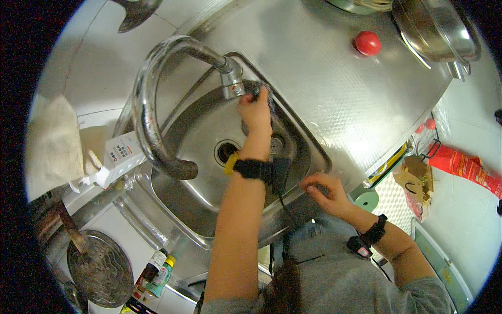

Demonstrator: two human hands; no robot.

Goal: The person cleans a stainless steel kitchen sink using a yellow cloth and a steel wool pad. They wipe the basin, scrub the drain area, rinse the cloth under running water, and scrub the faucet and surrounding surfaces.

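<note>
My left hand (pixel 255 114) reaches into the far corner of a stainless steel sink (pixel 192 129), next to the faucet's chrome body (pixel 234 87). Its fingers close around a dark, mesh-like thing (pixel 257 92), blurred and partly hidden, perhaps a scourer. The curved faucet spout (pixel 147 106) arches over the left side of the basin. My right hand (pixel 327 194) hovers by the near right rim, fingers loosely curled and nothing visible in them. Within the basin are a dark drain opening (pixel 226 152) and a perforated round fitting (pixel 276 144), partly behind my left wrist.
A red round fruit or vegetable (pixel 368 43) and a large steel pot (pixel 437 29) sit on the metal counter (pixel 313 78). Left of the sink are a white bottle (pixel 121 157) and a pale cloth (pixel 53 147). Lower left, a round metal lid (pixel 100 271) lies near several bottles (pixel 159 274).
</note>
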